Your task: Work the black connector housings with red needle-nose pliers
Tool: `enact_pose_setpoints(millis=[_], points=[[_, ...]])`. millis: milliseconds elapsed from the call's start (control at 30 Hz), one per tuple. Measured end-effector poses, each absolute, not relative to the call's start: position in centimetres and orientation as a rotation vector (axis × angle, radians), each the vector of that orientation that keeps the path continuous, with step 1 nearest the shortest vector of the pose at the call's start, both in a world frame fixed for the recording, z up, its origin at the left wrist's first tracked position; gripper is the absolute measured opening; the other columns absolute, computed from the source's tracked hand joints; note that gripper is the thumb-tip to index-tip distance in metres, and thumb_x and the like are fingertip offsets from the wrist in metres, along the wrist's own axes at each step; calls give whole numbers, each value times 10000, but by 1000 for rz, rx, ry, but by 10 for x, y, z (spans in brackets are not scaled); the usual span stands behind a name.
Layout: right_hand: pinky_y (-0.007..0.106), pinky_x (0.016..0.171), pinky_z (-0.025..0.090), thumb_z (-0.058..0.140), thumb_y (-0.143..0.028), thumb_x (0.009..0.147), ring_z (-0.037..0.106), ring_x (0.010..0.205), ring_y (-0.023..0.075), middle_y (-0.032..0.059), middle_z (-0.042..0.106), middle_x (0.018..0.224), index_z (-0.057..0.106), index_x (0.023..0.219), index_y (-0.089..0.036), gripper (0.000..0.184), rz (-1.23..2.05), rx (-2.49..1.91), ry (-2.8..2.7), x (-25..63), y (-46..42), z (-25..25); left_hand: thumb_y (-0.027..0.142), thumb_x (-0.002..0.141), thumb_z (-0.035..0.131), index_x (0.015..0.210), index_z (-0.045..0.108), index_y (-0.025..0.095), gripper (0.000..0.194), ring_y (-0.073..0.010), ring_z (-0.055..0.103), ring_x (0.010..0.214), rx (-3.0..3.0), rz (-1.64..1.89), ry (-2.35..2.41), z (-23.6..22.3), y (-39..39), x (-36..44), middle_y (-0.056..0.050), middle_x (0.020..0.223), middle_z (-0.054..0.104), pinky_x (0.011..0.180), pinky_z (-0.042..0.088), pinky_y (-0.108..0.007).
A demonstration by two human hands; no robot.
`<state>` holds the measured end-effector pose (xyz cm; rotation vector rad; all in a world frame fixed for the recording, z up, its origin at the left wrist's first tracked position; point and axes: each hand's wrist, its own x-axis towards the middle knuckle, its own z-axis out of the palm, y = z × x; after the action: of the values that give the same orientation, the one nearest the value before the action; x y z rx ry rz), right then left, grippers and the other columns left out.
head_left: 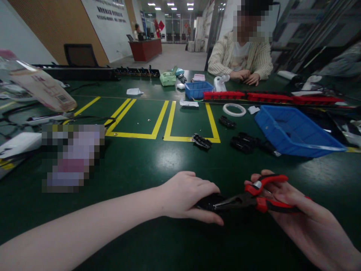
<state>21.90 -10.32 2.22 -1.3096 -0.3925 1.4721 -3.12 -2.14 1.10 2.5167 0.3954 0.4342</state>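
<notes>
My left hand (191,195) is wrapped over a black plastic part (209,202), most of which the fingers hide. From the right, red-and-black needle-nose pliers (262,197) reach in with their jaws at that part. Whether the tips grip it or only touch it I cannot tell. My right hand (293,203) holds the pliers by their handles, palm turned up. Farther off on the green table lie more black plastic parts: one on the yellow tape (202,141), a pair (244,142) beside the blue bin, and a smaller one (227,122).
A blue bin (299,130) stands at the right, a white tape roll (234,109) to its left. Red strips (254,96) and a smaller blue bin (199,89) lie beyond. At left are a bottle (42,84) and cables. A person (242,56) sits across the table.
</notes>
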Motion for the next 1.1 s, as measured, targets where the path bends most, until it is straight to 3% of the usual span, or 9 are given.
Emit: enact_pose_setpoints(millis=[200,500,700,1100], points=[[261,765,590,798,-216,609,644,1060,261,30,715,1095,693,986,-250,393,1487,-1303,-371,217,-101,22,694,902,368,936,601,146,596,-126,596,656,2519,404,329,9,-20,-31,1,752,651,595,346,-257],[217,730,587,806,-183,571,673,999,234,32,731,1042,707,937,-236,383,1495,-1297,-284,215,-98,24,683,885,425,972,607,132,587,-125,606,632,2393,389,405,14,-20,-32,-8,771,665,625,396,-249],[234,639,599,715,-81,487,705,886,251,84,733,1018,701,923,-186,448,1354,-1358,-35,203,-92,35,688,886,409,972,606,138,590,-137,630,671,2424,409,392,13,-21,-32,-13,795,675,608,388,-254],[274,758,595,816,-225,548,667,1011,267,47,731,1040,722,925,-241,389,1527,-1260,-290,211,-100,24,655,893,442,971,613,132,555,-123,619,670,2427,423,368,12,-21,-31,-7,804,678,589,368,-255]])
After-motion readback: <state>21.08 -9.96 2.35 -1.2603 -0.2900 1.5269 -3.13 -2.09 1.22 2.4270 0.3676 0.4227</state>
